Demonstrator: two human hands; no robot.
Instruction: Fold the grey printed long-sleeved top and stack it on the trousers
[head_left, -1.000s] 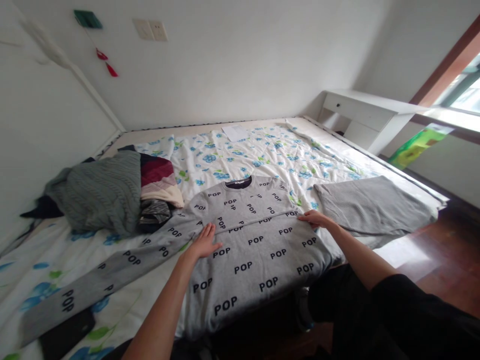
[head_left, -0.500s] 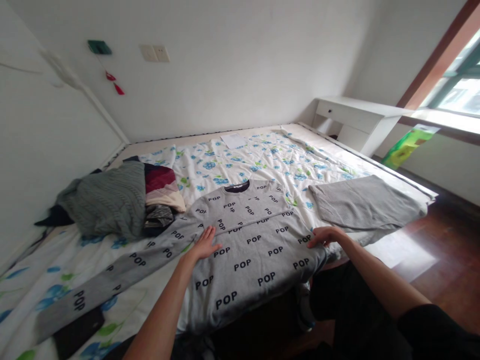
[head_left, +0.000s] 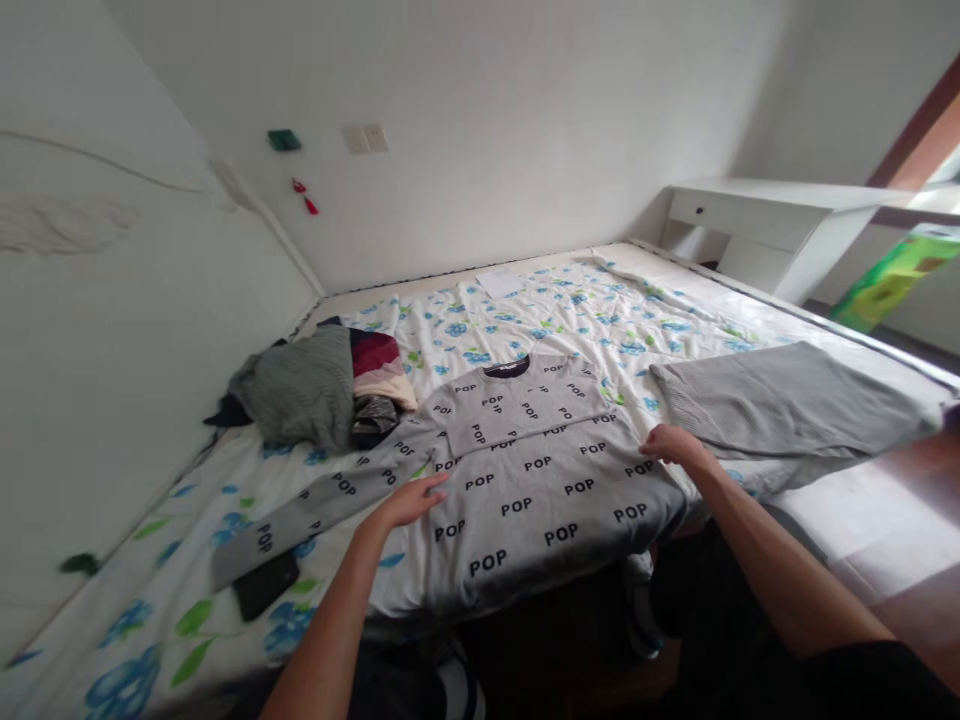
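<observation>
A grey sweatshirt (head_left: 536, 490) printed with "POP" lies spread across the near side of the bed, its lower edge hanging over the front. One of its sleeves reaches out to the left, and another is folded over the chest. At the left side of the body is my left hand (head_left: 411, 502), its fingers stretched out and slightly apart. My right hand (head_left: 673, 445) is closed on the right side edge, fingers curled round the fabric. Partly under the left cuff rests a flat black object (head_left: 266, 585).
A heap of clothes (head_left: 307, 390) with a grey-green cable knit on top sits at the left by the wall. Folded grey ribbed fabric (head_left: 787, 405) lies at the right. Paper (head_left: 500, 283) rests on the flowered bedsheet (head_left: 480, 325) farther back. Beyond stands a white desk (head_left: 765, 225).
The view has turned left. My left hand, flat on the sweatshirt before, now sits at its left edge with fingers less spread. My right hand remains at the right edge.
</observation>
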